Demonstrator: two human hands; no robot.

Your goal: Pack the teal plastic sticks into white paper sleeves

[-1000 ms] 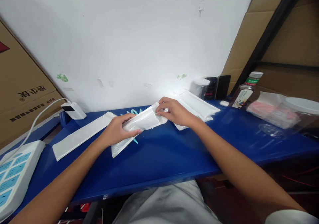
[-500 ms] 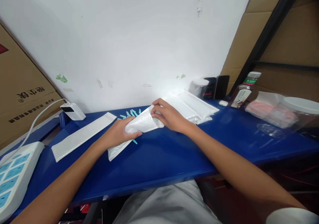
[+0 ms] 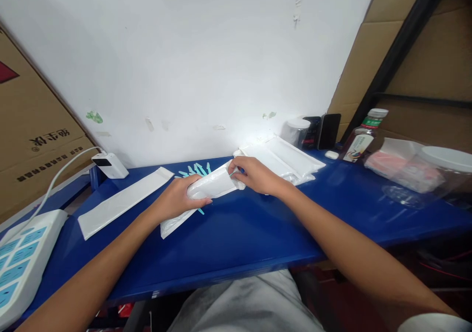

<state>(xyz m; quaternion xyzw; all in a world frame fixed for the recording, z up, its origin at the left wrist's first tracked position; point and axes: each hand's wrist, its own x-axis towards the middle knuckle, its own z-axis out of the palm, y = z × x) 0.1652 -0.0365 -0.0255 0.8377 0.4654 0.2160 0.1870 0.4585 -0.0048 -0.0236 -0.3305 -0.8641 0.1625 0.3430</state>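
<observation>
My left hand (image 3: 179,195) is wrapped round a white padded envelope (image 3: 210,184), thumb in front, holding it tilted above the table. My right hand (image 3: 254,174) is at the envelope's open right end, its fingers pinched together partly inside the mouth. A sliver of teal shows at those fingertips, like one of the thin teal sticks; most of it is hidden. Behind the envelope, several teal sticks (image 3: 193,168) lie spread on the blue table, partly covered by my left hand and the envelope.
A flat white envelope (image 3: 125,202) lies at left, near a white power bank (image 3: 109,165) and a power strip (image 3: 31,258). White padded envelopes (image 3: 283,157) are stacked behind my right hand. Farther right stand a lidded jar (image 3: 297,134), phones (image 3: 328,131) and a bottle (image 3: 359,137).
My right fingers have shifted slightly down at the envelope's mouth, and a bit of teal now shows there. The left hand keeps its hold on the envelope. The view has shifted slightly.
</observation>
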